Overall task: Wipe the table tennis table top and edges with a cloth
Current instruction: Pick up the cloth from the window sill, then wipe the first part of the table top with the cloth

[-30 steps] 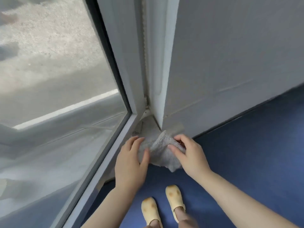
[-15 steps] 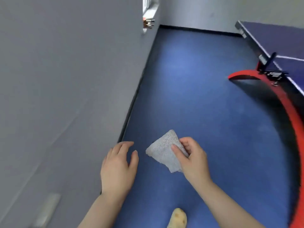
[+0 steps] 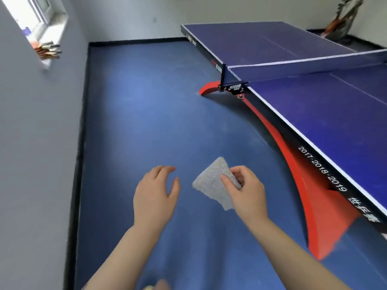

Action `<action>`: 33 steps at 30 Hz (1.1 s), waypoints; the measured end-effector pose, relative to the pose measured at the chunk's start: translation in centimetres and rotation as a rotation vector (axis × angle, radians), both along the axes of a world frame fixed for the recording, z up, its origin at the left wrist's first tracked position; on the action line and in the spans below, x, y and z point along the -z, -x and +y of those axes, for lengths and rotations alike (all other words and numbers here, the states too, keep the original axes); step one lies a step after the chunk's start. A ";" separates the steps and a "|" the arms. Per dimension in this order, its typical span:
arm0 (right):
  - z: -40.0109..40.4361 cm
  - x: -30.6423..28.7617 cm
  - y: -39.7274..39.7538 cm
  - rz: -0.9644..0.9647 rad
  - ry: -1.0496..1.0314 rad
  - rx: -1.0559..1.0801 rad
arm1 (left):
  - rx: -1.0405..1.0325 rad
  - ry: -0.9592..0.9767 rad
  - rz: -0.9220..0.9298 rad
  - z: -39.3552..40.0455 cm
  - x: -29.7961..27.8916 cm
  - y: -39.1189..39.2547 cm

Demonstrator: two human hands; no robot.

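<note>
A folded grey cloth (image 3: pixel 213 182) hangs in the air over the blue floor, pinched at its right edge between the thumb and fingers of my right hand (image 3: pixel 245 193). My left hand (image 3: pixel 156 195) hovers a little to the left of the cloth, fingers loosely curved, holding nothing. The blue table tennis table (image 3: pixel 326 105) fills the right side of the head view, its white-lined side edge (image 3: pixel 297 130) running diagonally toward me. The net (image 3: pixel 303 66) crosses it, clamped at the near post (image 3: pixel 234 86).
A red curved table base (image 3: pixel 310 197) sweeps from under the table to the floor at my right. The grey wall (image 3: pixel 37 143) with dark skirting runs along the left. Several paddles (image 3: pixel 47 50) lie on the windowsill at upper left. Open blue floor (image 3: pixel 142 105) stretches ahead.
One second ago both hands held the cloth at a window-frame corner. My view has swung right toward the table; the right hand carries the cloth, the left hand has let go.
</note>
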State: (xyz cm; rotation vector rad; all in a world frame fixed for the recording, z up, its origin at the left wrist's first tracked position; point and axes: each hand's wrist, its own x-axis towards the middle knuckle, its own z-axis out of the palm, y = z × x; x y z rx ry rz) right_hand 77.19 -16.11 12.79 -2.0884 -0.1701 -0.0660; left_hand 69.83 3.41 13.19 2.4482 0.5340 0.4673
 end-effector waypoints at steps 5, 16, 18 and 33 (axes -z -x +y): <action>1.2 0.2 -8.7 -0.038 0.014 0.093 | 0.105 0.010 -0.021 1.8 -0.1 -10.9; 5.8 -0.3 -25.7 -0.062 0.015 0.382 | 0.386 -0.014 0.004 9.0 -1.5 -34.4; 5.8 -0.4 -28.5 -0.068 0.030 0.409 | 0.418 -0.006 0.002 9.0 -1.8 -38.2; -0.8 2.0 -53.0 -0.056 0.131 0.536 | 0.590 0.034 0.014 2.3 0.9 -67.4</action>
